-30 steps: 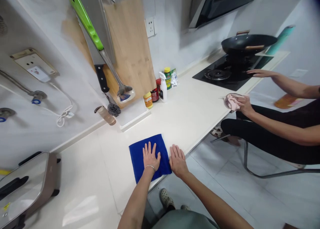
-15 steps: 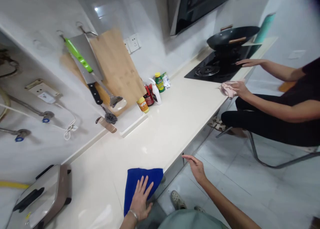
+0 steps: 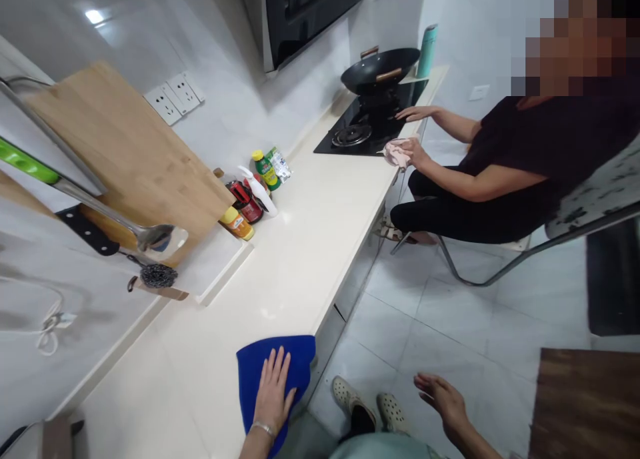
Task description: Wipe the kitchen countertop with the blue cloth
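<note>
The left hand (image 3: 273,397) – flat, fingers extended – lies on the blue cloth (image 3: 251,365), which now droops over the front edge of the counter (image 3: 300,265); one second earlier it lies mostly flat on top. The right hand (image 3: 445,402), earlier resting beside the cloth, is now empty above the floor (image 3: 390,322), fingers loosely extended.

Counter (image 3: 300,265): smooth, glossy. Cloth (image 3: 251,369) at the counter's front edge: matt fabric. Cutting board (image 3: 133,155): smooth, matt wood. Ladle (image 3: 155,237): shiny metal, glossy plastic handle (image 3: 26,162). Scrubber (image 3: 159,275): rough, wiry metal. Stove (image 3: 383,128): glossy, glass-like top.
</note>
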`<move>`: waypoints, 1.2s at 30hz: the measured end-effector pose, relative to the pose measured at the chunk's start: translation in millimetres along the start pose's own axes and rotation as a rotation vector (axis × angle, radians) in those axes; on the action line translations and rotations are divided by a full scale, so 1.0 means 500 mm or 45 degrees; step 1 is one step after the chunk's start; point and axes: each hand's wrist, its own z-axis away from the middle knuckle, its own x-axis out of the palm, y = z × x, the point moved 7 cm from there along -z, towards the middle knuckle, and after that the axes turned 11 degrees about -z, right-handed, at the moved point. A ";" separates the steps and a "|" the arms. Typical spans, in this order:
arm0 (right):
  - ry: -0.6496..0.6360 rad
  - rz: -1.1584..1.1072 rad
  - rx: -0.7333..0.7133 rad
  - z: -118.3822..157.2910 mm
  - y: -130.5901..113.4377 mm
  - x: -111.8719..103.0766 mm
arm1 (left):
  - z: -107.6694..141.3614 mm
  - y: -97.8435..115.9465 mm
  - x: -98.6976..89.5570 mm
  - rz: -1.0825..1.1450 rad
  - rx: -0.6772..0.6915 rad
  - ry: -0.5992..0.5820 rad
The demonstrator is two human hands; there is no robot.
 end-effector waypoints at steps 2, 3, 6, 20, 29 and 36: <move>-0.121 0.057 0.019 0.008 -0.010 0.053 | -0.060 0.025 -0.011 0.024 0.011 0.008; -0.186 0.095 0.015 0.011 -0.019 0.080 | -0.088 0.036 -0.016 0.037 0.018 0.013; -0.323 0.190 -0.021 0.018 -0.047 0.140 | -0.163 0.063 -0.026 0.076 0.026 0.029; -0.267 0.300 -0.052 0.023 -0.059 0.125 | -0.433 0.164 -0.036 0.118 0.047 0.147; -0.245 0.344 -0.180 0.053 -0.101 0.201 | -0.570 0.208 -0.039 0.229 0.094 0.216; -0.353 0.539 -0.457 0.096 -0.134 0.307 | -0.615 0.216 -0.041 0.306 0.142 0.271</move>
